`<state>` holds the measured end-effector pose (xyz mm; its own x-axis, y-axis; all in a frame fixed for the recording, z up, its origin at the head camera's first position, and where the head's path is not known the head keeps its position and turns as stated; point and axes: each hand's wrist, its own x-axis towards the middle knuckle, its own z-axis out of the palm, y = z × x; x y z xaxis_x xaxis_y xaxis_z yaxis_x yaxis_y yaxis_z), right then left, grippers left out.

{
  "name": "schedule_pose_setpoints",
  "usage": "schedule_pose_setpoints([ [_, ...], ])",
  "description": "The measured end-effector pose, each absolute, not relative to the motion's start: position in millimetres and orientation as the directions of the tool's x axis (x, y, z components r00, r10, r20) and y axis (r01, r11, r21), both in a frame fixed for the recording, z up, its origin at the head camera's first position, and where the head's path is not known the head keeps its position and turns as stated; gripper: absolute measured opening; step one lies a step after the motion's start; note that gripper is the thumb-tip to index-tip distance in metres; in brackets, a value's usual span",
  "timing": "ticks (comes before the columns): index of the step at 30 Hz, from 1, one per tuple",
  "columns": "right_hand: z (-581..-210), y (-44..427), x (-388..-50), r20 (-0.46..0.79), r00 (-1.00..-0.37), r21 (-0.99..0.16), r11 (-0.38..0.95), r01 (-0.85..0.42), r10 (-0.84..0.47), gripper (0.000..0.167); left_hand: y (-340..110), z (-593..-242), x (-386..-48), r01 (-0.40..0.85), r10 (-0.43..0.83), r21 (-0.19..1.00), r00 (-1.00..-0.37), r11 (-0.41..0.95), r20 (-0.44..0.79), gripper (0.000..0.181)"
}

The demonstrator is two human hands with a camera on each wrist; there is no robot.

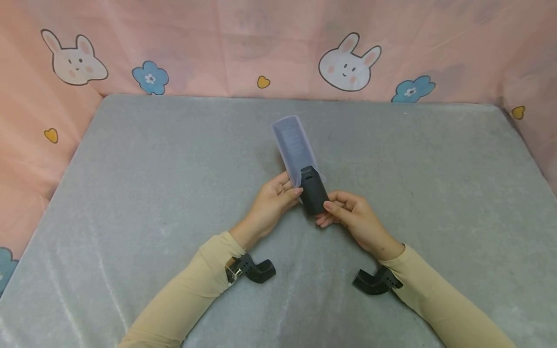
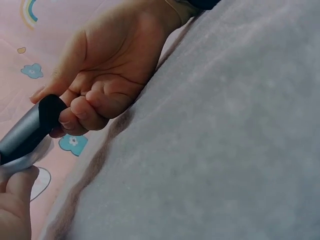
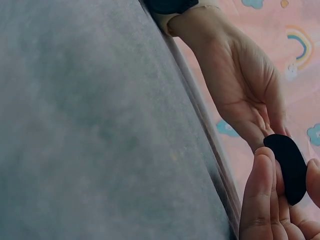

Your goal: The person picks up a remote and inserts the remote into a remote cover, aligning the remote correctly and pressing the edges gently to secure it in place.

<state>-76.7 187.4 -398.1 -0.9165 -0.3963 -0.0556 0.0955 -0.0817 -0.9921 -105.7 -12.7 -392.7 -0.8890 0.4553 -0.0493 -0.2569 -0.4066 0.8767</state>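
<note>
Above the table, my left hand (image 1: 271, 202) grips the lower end of a long, translucent plastic box (image 1: 294, 145), thumb on the near side and fingers behind it. A black, oblong, case-like object (image 1: 314, 193) with a small notch near its top overlaps the box's lower end. My right hand (image 1: 354, 215) pinches that black object by its lower right edge between thumb and fingers. In the left wrist view the black object (image 2: 27, 130) lies along the clear plastic. Its curved, dark end (image 3: 289, 167) shows between both hands in the right wrist view. What the box contains is unclear.
A grey cloth-covered table (image 1: 152, 193) spreads beneath both hands. Behind it hangs a pink curtain (image 1: 209, 48) printed with rabbits, flowers and hearts. Black curved mounts (image 1: 261, 271) are strapped at both wrists over beige sleeves (image 1: 187, 285).
</note>
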Motion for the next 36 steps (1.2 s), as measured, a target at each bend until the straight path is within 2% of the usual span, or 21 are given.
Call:
schedule_pose_setpoints([
  [17,-398.6,188.1,-76.5,-0.016,-0.918,-0.988,-0.135,0.076,-0.397,0.011,-19.1,-387.9,-106.6,-0.291,0.539,0.83,-0.842,-0.476,0.014,0.061],
  [21,-396.0,186.5,-75.5,-0.024,-0.918,-0.995,-0.078,0.06,-0.395,0.014,-19.5,-386.8,-105.6,-0.294,0.495,0.814,-0.869,-0.501,-0.009,0.057],
  [26,-393.8,184.7,-74.5,-0.04,-0.91,-0.999,-0.004,0.046,-0.412,0.021,-17.3,-388.8,-105.6,-0.294,0.424,0.815,-0.903,-0.5,-0.066,0.041],
  [36,-390.5,183.3,-74.2,-0.021,-0.913,-0.999,0.034,0.007,-0.407,0.02,-14.8,-390.5,-105.6,-0.319,0.371,0.849,-0.915,-0.421,-0.16,0.045],
])
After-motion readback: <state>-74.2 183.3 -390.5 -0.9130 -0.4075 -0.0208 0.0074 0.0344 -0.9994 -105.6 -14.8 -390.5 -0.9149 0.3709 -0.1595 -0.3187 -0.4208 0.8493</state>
